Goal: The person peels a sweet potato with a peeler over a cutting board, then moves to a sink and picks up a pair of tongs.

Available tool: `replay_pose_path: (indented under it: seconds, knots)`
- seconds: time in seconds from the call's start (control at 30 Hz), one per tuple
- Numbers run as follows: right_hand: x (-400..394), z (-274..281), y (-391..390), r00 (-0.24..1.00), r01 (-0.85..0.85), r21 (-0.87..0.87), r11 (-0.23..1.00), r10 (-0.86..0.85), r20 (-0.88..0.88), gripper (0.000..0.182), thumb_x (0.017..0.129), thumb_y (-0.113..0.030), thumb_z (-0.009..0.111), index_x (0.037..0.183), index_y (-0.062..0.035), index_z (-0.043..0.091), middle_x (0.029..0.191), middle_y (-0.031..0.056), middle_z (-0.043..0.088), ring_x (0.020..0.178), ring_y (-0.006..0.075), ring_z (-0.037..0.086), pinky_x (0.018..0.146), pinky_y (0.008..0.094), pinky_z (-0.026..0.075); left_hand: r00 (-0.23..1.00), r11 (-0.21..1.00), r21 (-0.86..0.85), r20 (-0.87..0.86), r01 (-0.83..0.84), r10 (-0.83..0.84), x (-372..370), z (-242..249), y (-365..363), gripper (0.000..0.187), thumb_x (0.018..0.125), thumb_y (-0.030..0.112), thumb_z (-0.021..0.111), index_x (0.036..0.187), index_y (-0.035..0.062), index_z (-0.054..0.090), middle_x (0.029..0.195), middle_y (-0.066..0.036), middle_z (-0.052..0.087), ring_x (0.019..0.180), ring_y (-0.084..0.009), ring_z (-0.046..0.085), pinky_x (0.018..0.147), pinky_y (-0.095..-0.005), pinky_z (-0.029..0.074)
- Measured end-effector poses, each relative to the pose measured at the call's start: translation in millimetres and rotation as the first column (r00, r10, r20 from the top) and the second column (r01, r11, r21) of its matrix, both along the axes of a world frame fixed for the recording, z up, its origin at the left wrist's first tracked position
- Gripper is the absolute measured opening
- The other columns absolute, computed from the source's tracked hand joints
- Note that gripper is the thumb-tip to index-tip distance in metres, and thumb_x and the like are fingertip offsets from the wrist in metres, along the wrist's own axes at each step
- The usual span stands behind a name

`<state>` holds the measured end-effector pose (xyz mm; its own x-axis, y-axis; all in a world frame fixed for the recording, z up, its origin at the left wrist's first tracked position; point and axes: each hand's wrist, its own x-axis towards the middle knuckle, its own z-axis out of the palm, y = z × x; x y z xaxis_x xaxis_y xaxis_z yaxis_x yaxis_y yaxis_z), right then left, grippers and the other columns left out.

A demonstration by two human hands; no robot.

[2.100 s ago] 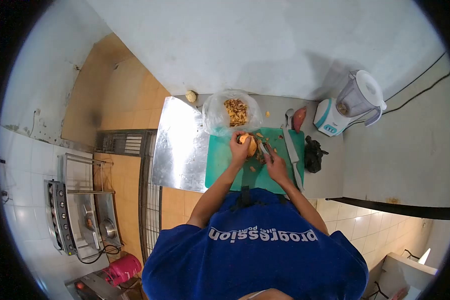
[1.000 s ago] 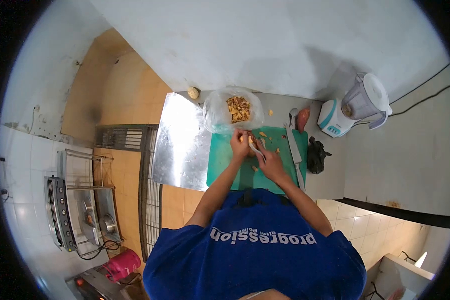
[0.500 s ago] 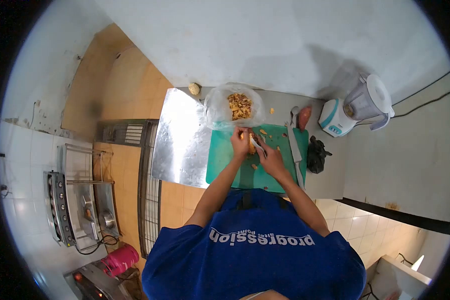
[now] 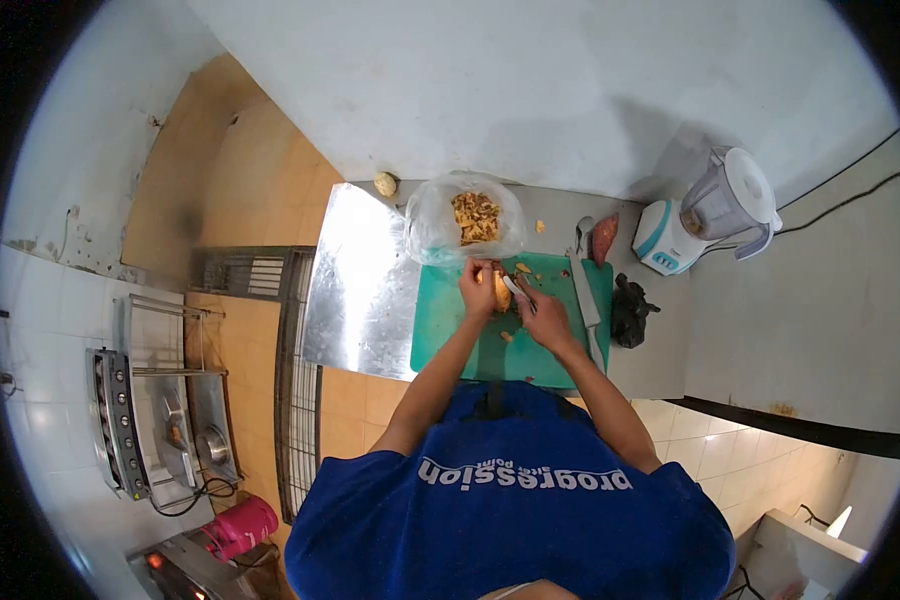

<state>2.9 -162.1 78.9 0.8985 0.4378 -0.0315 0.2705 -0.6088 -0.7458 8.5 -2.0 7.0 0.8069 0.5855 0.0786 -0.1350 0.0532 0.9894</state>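
My left hand [image 4: 478, 291] is closed around a partly peeled sweet potato [image 4: 502, 294], its yellow-orange flesh showing, over the green cutting board [image 4: 440, 335]. In my right hand [image 4: 544, 320] is a white-handled peeler [image 4: 514, 287], its head against the sweet potato; the blade is too small to make out. Scraps of peel [image 4: 523, 268] lie on the board around both hands. Just beyond the board is a clear plastic bag [image 4: 422, 222], opened wide, with a heap of yellow and brown peelings [image 4: 477, 217] inside.
A large knife [image 4: 584, 292] lies along the board's right side, near a spoon [image 4: 583, 232] and a red-skinned sweet potato [image 4: 604, 238]. Farther right are a black plastic bag [image 4: 631, 312] and a blender [image 4: 670, 236]. A pale round item [image 4: 385, 184] sits by the wall.
My right hand has shifted slightly and the peeler sits a little differently on the sweet potato. More of the sweet potato's pale flesh shows. Both hands keep their hold.
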Motion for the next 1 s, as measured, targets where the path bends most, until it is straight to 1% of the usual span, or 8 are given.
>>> replay_pose_path:
  seconds: [0.07,0.27,0.43,0.57,0.67,0.73,0.87,1.0]
  knots:
    - [-11.2,-8.2,-3.9,0.996,-0.018,0.005,1.0,0.018,0.084,0.044,0.098,-0.031,0.056,0.139,-0.017,0.057,0.084,0.0227,0.069,0.075,0.0401,0.067,0.069,0.0481,0.052,0.999,1.0,-0.014,0.028,-0.02,0.02,1.1,-7.7,1.7,0.012,0.097,0.007,0.055,0.087,-0.0003,0.055,0.09,-0.011,0.07,0.086,-0.0161,0.064,0.081,-0.0312,0.05]
    - [-42.8,-14.2,-31.9,0.988,-0.131,-0.142,0.981,0.117,-0.101,0.045,0.097,-0.031,0.058,0.14,-0.0161,0.056,0.087,0.0216,0.07,0.076,0.0388,0.068,0.07,0.0479,0.053,0.999,0.998,0.03,0.019,-0.048,0.048,2.0,-7.9,-2.2,0.013,0.098,0.008,0.055,0.087,0.0001,0.056,0.089,-0.011,0.07,0.083,-0.0162,0.064,0.08,-0.0317,0.05]
    - [-2.6,-3.1,-12.1,1.0,-0.011,0.065,0.998,0.011,0.002,0.046,0.098,-0.032,0.057,0.141,-0.0144,0.055,0.086,0.0211,0.07,0.078,0.0384,0.068,0.071,0.0461,0.053,0.997,0.999,-0.008,0.054,-0.047,0.047,-0.3,1.4,-6.6,0.013,0.098,0.008,0.055,0.087,-0.0001,0.056,0.086,-0.01,0.069,0.079,-0.0156,0.063,0.076,-0.0309,0.05]
    - [-1.7,-12.2,7.1,0.999,-0.047,0.005,0.999,0.046,0.022,0.045,0.1,-0.034,0.056,0.14,-0.0132,0.056,0.083,0.0217,0.07,0.071,0.036,0.068,0.068,0.0426,0.052,0.996,0.998,0.017,0.057,-0.064,0.063,3.2,-2.5,-4.4,0.013,0.097,0.007,0.054,0.087,-0.0002,0.056,0.084,-0.01,0.068,0.078,-0.0149,0.062,0.073,-0.0309,0.051]
    - [-27.4,-27.1,2.5,0.993,0.094,0.214,0.972,-0.078,-0.084,0.044,0.1,-0.035,0.055,0.139,-0.0146,0.057,0.077,0.0202,0.068,0.065,0.0319,0.067,0.066,0.0393,0.052,0.992,0.992,0.037,0.032,-0.124,0.123,-2.8,22.0,-10.3,0.012,0.097,0.006,0.054,0.087,-0.0001,0.056,0.083,-0.009,0.067,0.078,-0.0155,0.063,0.073,-0.0313,0.051]
    - [-47.7,-29.5,-13.5,0.971,0.054,0.085,0.995,-0.032,-0.238,0.044,0.1,-0.036,0.054,0.14,-0.0173,0.056,0.071,0.0173,0.066,0.061,0.0286,0.064,0.063,0.0386,0.05,0.989,0.984,0.094,-0.001,-0.149,0.15,-3.7,13.0,-8.6,0.012,0.097,0.006,0.054,0.086,-0.0002,0.055,0.083,-0.009,0.067,0.077,-0.0158,0.062,0.073,-0.0318,0.051]
    - [-59.5,-30.8,-21.7,0.972,-0.111,0.015,0.994,0.112,-0.205,0.045,0.101,-0.037,0.053,0.14,-0.0157,0.056,0.067,0.0152,0.064,0.058,0.0263,0.062,0.06,0.0386,0.048,0.977,0.968,0.141,0.056,-0.21,0.203,-1.1,17.8,-12.9,0.01,0.096,0.003,0.056,0.087,-0.0003,0.054,0.08,-0.01,0.065,0.074,-0.0167,0.062,0.072,-0.0331,0.05]
    - [-19.3,-21.7,-8.6,0.985,0.107,0.141,0.984,-0.086,-0.148,0.046,0.101,-0.038,0.053,0.14,-0.0134,0.056,0.07,0.0144,0.064,0.06,0.0241,0.061,0.059,0.0382,0.046,0.989,0.989,0.014,0.021,-0.145,0.145,-1.9,30.8,-14.5,0.008,0.095,0.001,0.057,0.088,0.0002,0.053,0.079,-0.01,0.064,0.073,-0.0168,0.062,0.072,-0.033,0.05]
